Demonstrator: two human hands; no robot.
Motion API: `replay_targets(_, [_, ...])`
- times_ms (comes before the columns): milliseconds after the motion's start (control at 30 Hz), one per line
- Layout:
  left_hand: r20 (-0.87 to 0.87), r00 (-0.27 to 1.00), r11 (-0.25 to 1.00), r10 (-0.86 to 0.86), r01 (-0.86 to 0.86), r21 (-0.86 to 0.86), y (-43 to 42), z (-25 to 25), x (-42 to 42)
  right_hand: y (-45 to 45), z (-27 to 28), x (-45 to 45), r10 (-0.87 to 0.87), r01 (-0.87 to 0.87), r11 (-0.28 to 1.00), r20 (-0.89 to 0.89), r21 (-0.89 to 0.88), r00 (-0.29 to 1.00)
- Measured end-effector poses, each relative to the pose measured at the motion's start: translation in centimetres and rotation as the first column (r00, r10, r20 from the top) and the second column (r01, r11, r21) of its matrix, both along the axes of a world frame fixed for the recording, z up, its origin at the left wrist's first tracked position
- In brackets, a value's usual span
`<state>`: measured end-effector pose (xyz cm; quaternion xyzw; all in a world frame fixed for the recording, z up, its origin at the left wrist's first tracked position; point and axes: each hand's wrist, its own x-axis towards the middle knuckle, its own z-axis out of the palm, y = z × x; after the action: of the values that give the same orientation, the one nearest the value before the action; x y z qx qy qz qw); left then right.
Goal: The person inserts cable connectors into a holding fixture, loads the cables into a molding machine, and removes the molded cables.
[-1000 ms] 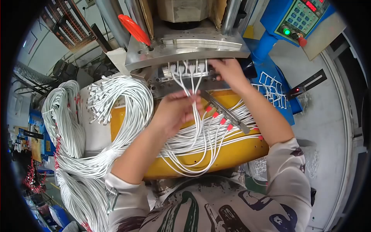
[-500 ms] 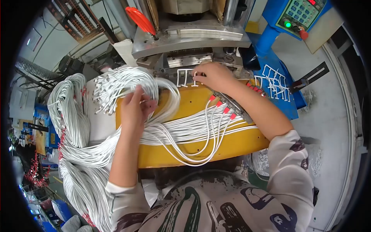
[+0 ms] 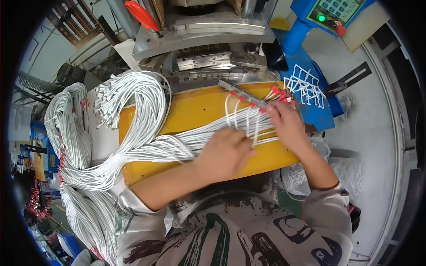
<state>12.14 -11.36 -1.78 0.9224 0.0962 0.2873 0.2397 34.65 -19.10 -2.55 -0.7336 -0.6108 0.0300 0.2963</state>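
Note:
My right hand [image 3: 288,126] grips the right end of a narrow metal bar [image 3: 242,94], its thumb and fingers closed on it. The bar lies slanted, left end farther back, with several red-tipped white cables [image 3: 247,117] hanging from its near side. My left hand [image 3: 226,150], slightly blurred, is curled over these cables where they loop down, and seems closed on them; its fingertips are partly hidden. Beneath both hands a thick bundle of white cables [image 3: 146,148] runs across the yellow board [image 3: 191,104]. More red tips [image 3: 279,92] stick out beyond my right hand.
Behind the board stands a metal press [image 3: 202,35] with a mold block [image 3: 204,61]. White plastic scraps [image 3: 306,88] lie on a blue surface at right, below a control panel [image 3: 330,13]. More cable bundles [image 3: 69,128] hang at left; a red-handled lever [image 3: 142,15] stands at back left.
My right hand has come from the white plastic frame by the press to the metal bar, which has shifted back and left. The frame is gone from there. My left hand moved right, onto the looped cables.

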Motion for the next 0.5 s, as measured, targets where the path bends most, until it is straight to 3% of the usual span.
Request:
replay_targets(67, [-0.021,1.0,1.0,-0.015,0.014,-0.006,-0.6,0.9,1.2,3.2,0.6,1.9,-0.083,0.056,0.992,-0.261,-0.111,0.962])
replay_targets(133, [0.087,0.982,0.984,0.17,-0.163,-0.077,2.0,2.5,4.2,8.7,-0.4,3.6,0.042,-0.03,0.998,-0.265,0.049,0.963])
replay_targets(200, [0.204,0.934,0.956,0.292,-0.293,-0.026,5.9,2.5,7.4,15.7,-0.3,5.0,0.136,-0.105,0.989,-0.346,0.107,0.928])
replay_targets(233, [0.19,0.909,0.928,0.372,-0.366,-0.064,7.7,2.2,8.5,19.4,-0.7,5.6,0.128,-0.123,0.986,-0.041,0.114,0.991])
replay_targets(267, [0.174,0.877,0.894,0.447,-0.436,-0.1,9.3,1.9,9.2,22.8,-1.4,6.1,0.105,-0.141,0.983,0.269,0.119,0.957])
replay_targets(333, [0.099,0.849,0.854,0.519,-0.51,-0.098,12.0,1.0,9.5,27.6,-3.7,6.4,-0.014,-0.08,0.973,0.4,0.217,0.917])
replay_targets(367, [0.031,0.81,0.809,0.585,-0.581,-0.088,13.1,0.6,9.4,29.1,-4.0,6.8,-0.006,-0.088,0.972,0.401,0.217,0.916])
replay_targets(467, [-0.125,0.786,0.78,0.605,-0.617,-0.101,14.0,1.2,8.1,30.2,-3.1,6.3,0.103,-0.124,0.975,0.117,0.186,0.988])
replay_targets(500, [-0.194,0.77,0.769,0.608,-0.632,-0.1,14.2,1.4,7.8,30.1,-3.1,6.2,0.103,-0.122,0.976,0.113,0.18,0.988])
